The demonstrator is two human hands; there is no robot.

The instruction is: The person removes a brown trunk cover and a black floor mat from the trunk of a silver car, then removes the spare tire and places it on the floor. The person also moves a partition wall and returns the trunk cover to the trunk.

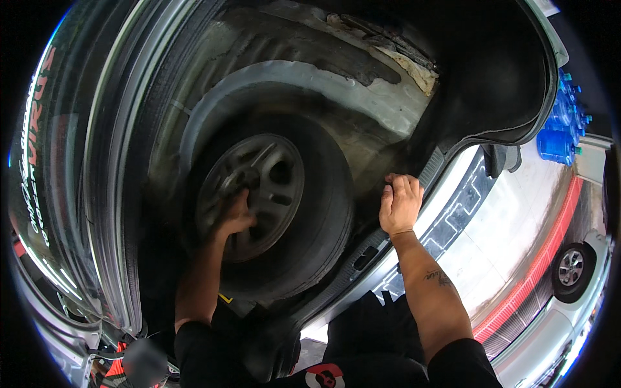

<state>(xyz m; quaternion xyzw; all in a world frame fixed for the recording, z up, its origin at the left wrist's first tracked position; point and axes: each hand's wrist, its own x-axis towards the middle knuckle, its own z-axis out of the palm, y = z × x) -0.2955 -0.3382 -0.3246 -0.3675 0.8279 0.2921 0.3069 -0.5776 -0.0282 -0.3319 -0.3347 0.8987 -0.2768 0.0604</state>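
A spare wheel (278, 194) with a dark tyre (323, 246) and a dull grey five-spoke rim lies in the metal well (284, 71) of a car's open boot. My left hand (236, 213) is at the middle of the rim, by the hub; its fingers are blurred, so their grip is unclear. My right hand (401, 204) is curled over the boot's edge (432, 169) to the right of the tyre, fingertips partly hidden.
A rear window (58, 161) with lettering fills the left. At right stand blue water bottles (555, 143), a red strip (537, 271) along the floor (517, 213), and a silver car (576, 323). Black trim (491, 77) lines the boot's upper right.
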